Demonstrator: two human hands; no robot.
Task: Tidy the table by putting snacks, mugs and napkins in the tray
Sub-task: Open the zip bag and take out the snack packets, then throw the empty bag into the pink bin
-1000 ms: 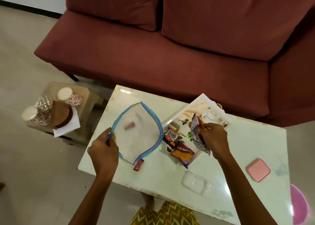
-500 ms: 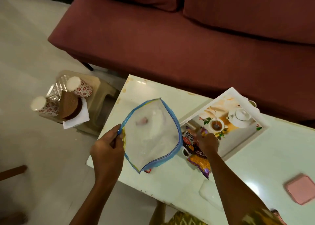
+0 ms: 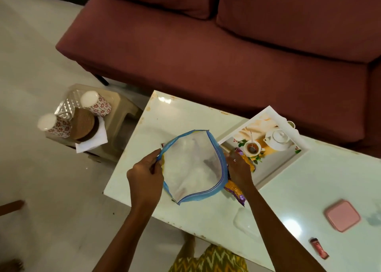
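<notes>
L hand [image 3: 145, 173] pinches the left rim of a clear zip bag [image 3: 191, 164] w/ blue seal edge, grip closed on that rim, bag mouth held wide open above the white counter [image 3: 206, 220]. R hand [image 3: 238, 168] is at the bag's right rim, fingers curled, touching it; it's half hidden behind the bag, so prob. gripping the edge, but can't tell for sure. Just under and beside the R hand lies an orange-purple snack packet [image 3: 236, 192], partly in the tray [image 3: 278, 168], one end over the tray's near edge onto the counter. Tray has a teapot-and-cup print, sits at the counter's far side next to the sofa [image 3: 206, 44]. Dark blurry items show inside the bag. Pink square box [image 3: 342, 215] and a small red wrapper [image 3: 319, 248] lie well apart on the counter's right. Two floral mugs [image 3: 97, 104] stand on a stool [image 3: 121, 115] left of the counter, w/ white napkins [image 3: 92, 142] beside them.
</notes>
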